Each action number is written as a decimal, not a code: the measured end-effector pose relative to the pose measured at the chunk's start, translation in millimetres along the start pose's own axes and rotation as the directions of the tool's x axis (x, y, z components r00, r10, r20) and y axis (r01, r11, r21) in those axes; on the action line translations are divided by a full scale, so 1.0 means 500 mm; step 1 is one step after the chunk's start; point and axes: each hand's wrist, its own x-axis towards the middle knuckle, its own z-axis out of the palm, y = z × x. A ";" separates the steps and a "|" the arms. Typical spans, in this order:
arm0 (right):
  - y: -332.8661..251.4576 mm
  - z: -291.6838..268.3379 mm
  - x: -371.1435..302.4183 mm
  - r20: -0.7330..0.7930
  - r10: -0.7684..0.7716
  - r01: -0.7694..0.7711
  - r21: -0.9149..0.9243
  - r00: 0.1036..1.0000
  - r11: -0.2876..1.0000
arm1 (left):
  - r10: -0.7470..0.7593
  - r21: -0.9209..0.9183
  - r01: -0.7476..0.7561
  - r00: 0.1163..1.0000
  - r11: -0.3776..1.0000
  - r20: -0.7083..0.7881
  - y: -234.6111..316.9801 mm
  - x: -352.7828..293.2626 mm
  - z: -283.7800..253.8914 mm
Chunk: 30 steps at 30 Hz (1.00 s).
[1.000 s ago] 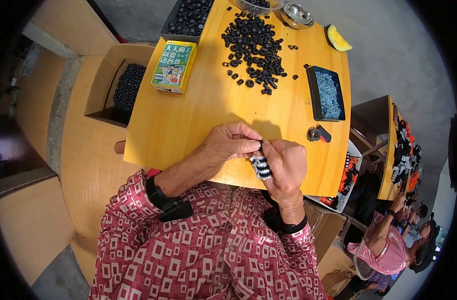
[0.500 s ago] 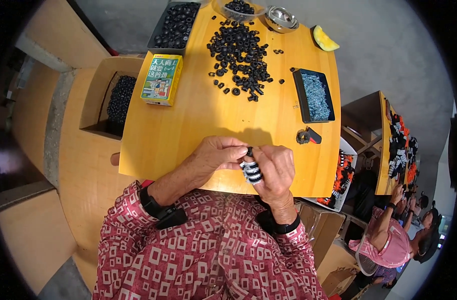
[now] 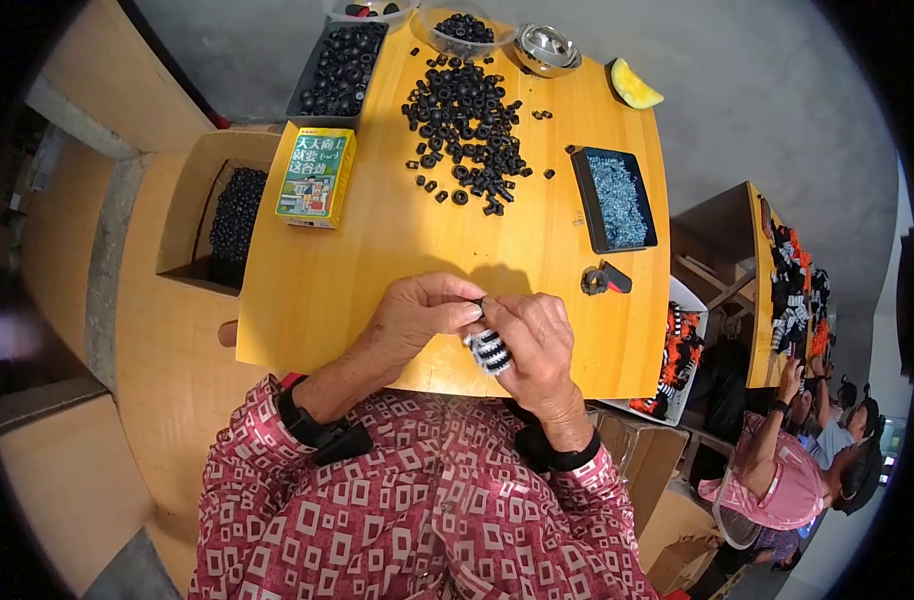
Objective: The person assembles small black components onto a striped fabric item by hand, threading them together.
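Above the table's near edge, my two hands meet at the fingertips. My right hand is closed around a small black-and-white striped knitted piece, which hangs out below its fingers. Thumb and fingers of my left hand are pinched at the top of that piece, against a small black part. Fingertips cover most of this part, so its shape is hidden. Beyond my hands, a pile of black plastic pieces, some ring-shaped, lies loose on the wooden table.
On the right stand a black tray of small pale-blue metallic pieces and a dark ring-shaped item. A yellow-green box, a bin of black parts, metal bowls and a fruit slice line the edges. Another person works at right.
The view has shifted a little, so the table items sit slightly left and lower. My fingertips have closed further over the black part, and the striped piece has tilted.
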 end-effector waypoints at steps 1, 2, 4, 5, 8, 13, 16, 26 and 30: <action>0.001 -0.008 0.011 -0.002 -0.003 0.003 0.000 1.000 1.000 | -0.041 -0.078 0.040 0.999 0.996 -0.008 0.004 -0.001 0.000; 0.003 -0.022 0.024 0.033 0.057 -0.060 0.107 0.998 0.992 | -0.037 -0.079 0.036 0.999 0.996 -0.007 0.008 -0.001 -0.001; 0.028 -0.037 0.039 0.057 0.121 -0.130 0.193 0.991 0.973 | -0.081 -0.042 0.079 0.996 0.996 -0.029 0.017 -0.002 -0.002; 0.042 -0.042 0.047 0.055 0.118 -0.126 0.190 0.992 0.974 | -0.076 -0.042 0.075 0.997 0.996 -0.027 0.020 -0.001 -0.002; 0.078 -0.031 0.075 -0.056 0.192 -0.187 0.072 0.980 0.980 | -0.080 -0.039 0.079 0.996 0.996 -0.025 0.023 0.000 -0.001; 0.117 0.017 0.087 -0.077 0.279 -0.276 0.043 0.957 0.960 | -0.051 0.004 0.051 0.999 0.999 -0.003 0.011 0.004 -0.008; 0.146 0.011 0.132 -0.127 0.259 -0.270 -0.078 0.958 0.960 | -0.013 -0.006 0.013 1.000 1.000 0.009 0.011 0.003 -0.005; 0.237 0.089 0.171 -0.067 0.272 -0.278 -0.335 0.960 0.900 | -0.027 -0.001 0.027 1.000 1.000 0.005 0.015 0.005 -0.003; 0.246 0.098 0.167 -0.063 0.252 -0.259 -0.339 0.966 0.905 | -0.015 0.004 0.015 1.000 1.000 0.007 0.010 0.006 -0.007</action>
